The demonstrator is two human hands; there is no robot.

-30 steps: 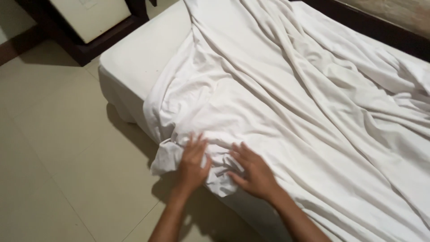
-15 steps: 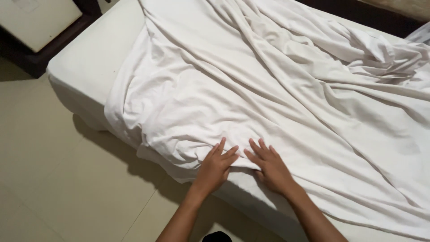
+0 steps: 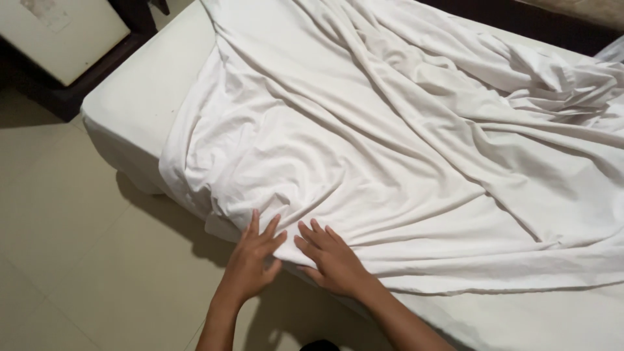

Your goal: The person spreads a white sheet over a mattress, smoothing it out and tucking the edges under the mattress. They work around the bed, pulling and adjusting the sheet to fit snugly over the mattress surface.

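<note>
One crumpled white cotton bed sheet (image 3: 390,149) lies spread over one white mattress (image 3: 136,104), its edge hanging at the near side. Two hands press flat on that edge, fingers spread, gripping nothing: the left hand (image 3: 252,260) just beside the right hand (image 3: 331,259). Beige floor tiles (image 3: 78,260) lie below.

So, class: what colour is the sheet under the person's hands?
Plain white, no pattern: the sheet under both hands, clearest in the head view.
</note>
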